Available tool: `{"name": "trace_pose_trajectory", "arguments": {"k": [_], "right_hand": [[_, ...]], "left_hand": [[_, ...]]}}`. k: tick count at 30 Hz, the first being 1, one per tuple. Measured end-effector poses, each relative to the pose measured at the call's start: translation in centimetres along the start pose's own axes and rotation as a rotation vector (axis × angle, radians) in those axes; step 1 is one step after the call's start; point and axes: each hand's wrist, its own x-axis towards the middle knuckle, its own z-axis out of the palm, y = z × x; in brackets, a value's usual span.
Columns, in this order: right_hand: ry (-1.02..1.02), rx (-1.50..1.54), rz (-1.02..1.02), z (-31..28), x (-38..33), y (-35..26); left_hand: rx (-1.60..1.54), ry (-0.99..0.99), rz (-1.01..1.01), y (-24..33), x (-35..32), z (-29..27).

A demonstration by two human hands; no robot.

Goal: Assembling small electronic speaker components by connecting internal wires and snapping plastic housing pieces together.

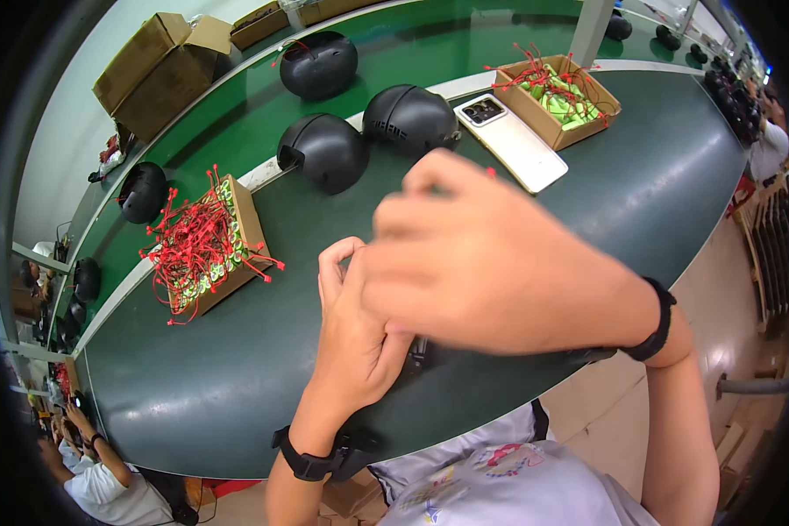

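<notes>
My left hand [351, 337] and my right hand [491, 259] are raised close to the camera above the dark green table [237, 368], fingers bunched together. A small dark object [419, 352] shows just below them, mostly hidden; which hand holds it I cannot tell. A tiny red tip [491, 173] peeks over my right fingers. Both wrists wear black bands. Beyond the hands lie two black helmet shells [324, 151] [409, 118] and a white phone [510, 140].
A cardboard box of red-wired green parts [203, 245] sits left on the table; a similar box [557, 98] stands at the back right. More black shells ride the green conveyor [237, 114] behind. Cardboard cartons [162, 70] are stacked far left. Another person [105, 473] works at lower left.
</notes>
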Motion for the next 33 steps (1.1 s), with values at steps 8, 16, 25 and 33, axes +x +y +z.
{"name": "trace_pose_trajectory", "arguments": {"k": [8,16,25,33], "right_hand": [[-0.095,-0.164,0.288,1.5,-6.1,2.8],[0.024,-0.287,0.230,0.8,-6.8,0.8],[0.198,-0.341,0.091,1.4,-4.9,0.9],[0.301,0.061,0.118,2.9,-4.9,2.8]], "left_hand": [[-0.105,0.049,-0.027,-0.7,-0.4,-0.5],[-0.042,-0.068,0.055,0.4,0.8,-0.6],[0.035,-0.138,0.053,1.0,1.3,-1.0],[0.043,-0.239,-0.050,2.1,1.5,-1.4]]}}
